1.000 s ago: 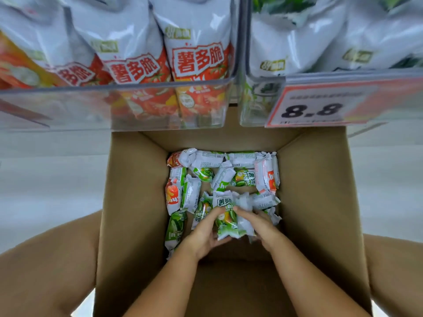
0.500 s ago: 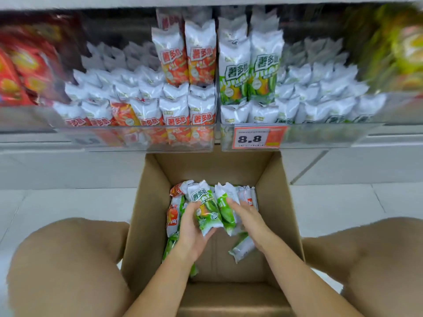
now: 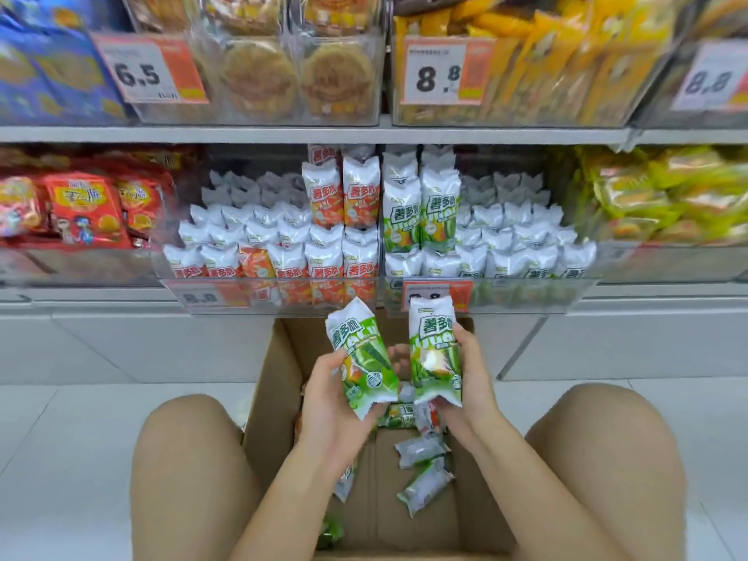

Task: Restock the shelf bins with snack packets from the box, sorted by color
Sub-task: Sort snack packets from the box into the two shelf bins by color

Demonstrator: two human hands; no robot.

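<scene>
Now both hands (image 3: 332, 392) clear above the box (image 3: 267, 402), each gripping one green packet (image 3: 366, 360).

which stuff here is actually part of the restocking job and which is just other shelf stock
Part of the job:
- green packet in left hand
- green packet in right hand
- cardboard box with loose packets
- green-packet bin
- orange-packet bin

Just other stock:
- red snack bags
- round cakes
- yellow packets
- blue packs

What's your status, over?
Left hand holds a green packet, right hand another. Both above the box. Green bin ahead, path clear.
</scene>
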